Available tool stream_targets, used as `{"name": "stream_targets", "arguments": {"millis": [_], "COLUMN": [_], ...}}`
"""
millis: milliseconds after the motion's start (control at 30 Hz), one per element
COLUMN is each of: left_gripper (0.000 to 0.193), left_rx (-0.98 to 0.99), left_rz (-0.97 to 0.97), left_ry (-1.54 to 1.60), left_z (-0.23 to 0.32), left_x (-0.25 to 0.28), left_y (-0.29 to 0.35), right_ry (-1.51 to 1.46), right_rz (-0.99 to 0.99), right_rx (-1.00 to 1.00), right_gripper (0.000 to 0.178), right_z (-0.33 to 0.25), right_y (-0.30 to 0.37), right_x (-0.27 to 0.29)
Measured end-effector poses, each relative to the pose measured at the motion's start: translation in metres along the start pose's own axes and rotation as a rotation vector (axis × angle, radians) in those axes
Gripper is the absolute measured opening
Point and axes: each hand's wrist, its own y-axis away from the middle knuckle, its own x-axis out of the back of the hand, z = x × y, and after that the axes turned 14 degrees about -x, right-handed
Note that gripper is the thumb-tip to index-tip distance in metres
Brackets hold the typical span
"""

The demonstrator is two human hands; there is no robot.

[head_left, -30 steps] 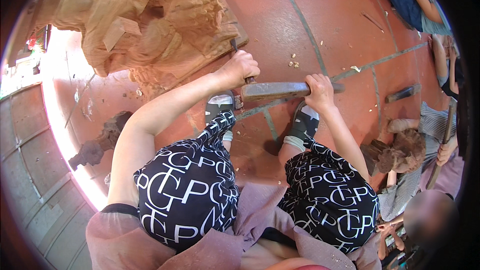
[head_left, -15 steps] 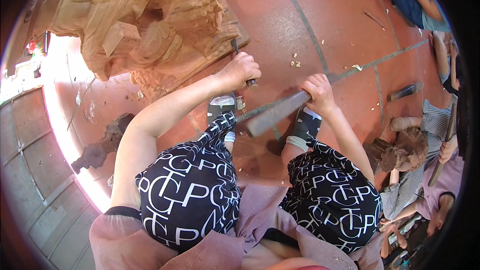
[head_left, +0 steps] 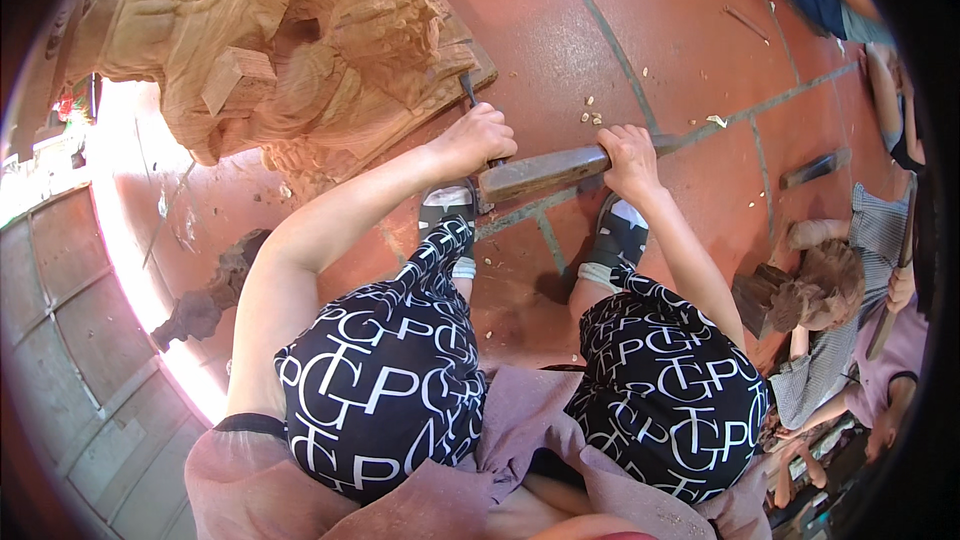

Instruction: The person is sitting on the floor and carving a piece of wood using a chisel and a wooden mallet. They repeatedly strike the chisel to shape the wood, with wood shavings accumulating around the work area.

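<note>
A large carved wooden sculpture [head_left: 330,60] lies on its side at the upper left, its flat base at the right end. My left hand [head_left: 477,137] is closed around a chisel [head_left: 468,89], whose dark metal blade meets the edge of that base. In my right hand [head_left: 631,159] I grip a long wooden mallet [head_left: 545,173] by its handle. The mallet's broad head points left and lies at the butt of the chisel, just below my left hand; whether they touch I cannot tell. Most of the chisel's handle is hidden by my fingers.
Wood chips [head_left: 592,118] dot the red tiled floor [head_left: 540,30]. A dark gnarled wood piece [head_left: 215,285] lies at left. To the right are another mallet-like block [head_left: 815,169], a carved wooden piece [head_left: 805,285] and other people at work. My knees and shoes are below my hands.
The mallet has swung up and left, from low between my feet to the butt of the chisel. My right hand has risen slightly; my left has barely moved.
</note>
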Motion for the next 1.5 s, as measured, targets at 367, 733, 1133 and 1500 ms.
{"name": "stream_targets", "arguments": {"millis": [367, 733, 1133, 1500], "left_gripper": [0.022, 0.010, 0.020, 0.015], "left_rx": [0.013, 0.034, 0.021, -0.010], "left_rz": [-0.057, 0.022, 0.067, -0.044], "left_ry": [0.039, -0.059, 0.061, 0.079], "left_z": [0.000, 0.023, 0.003, -0.002], "left_x": [0.008, 0.024, 0.007, 0.025], "left_y": [0.001, 0.007, -0.006, -0.006], "right_ry": [-0.007, -0.032, -0.210, -0.086], "right_rz": [0.033, 0.065, 0.097, 0.095], "right_rx": [0.021, -0.033, 0.079, 0.002], "right_gripper": [0.025, 0.024, 0.030, 0.027], "right_z": [0.001, -0.012, -0.012, 0.006], "right_y": [0.004, 0.021, 0.028, 0.020], "right_x": [0.000, 0.007, 0.017, -0.003]}}
